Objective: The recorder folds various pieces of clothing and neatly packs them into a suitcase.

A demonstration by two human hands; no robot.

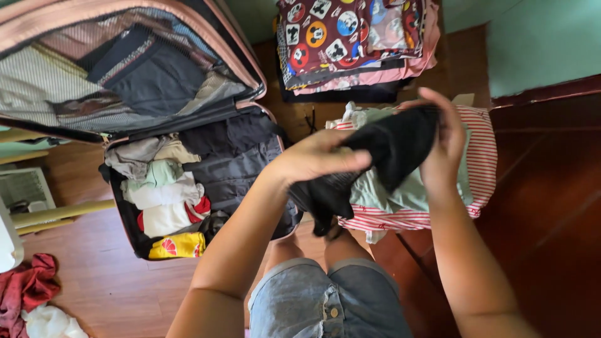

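I hold a black garment point(388, 150) up in front of me with both hands. My left hand point(316, 156) grips its lower left part, where the cloth bunches and hangs down. My right hand point(446, 141) pinches its upper right edge. Behind the garment lies a heap of clothes topped by a red-and-white striped piece point(482, 150) and a pale green one point(400, 197). An open pink suitcase point(134, 231) stands to the left, its lower half holding rolled clothes in grey, white, red and yellow.
A stack of folded clothes with a patterned cartoon print point(338, 37) sits at the back. Red and white cloths point(28, 294) lie on the wooden floor at the lower left. My knees in denim shorts point(325, 300) are below.
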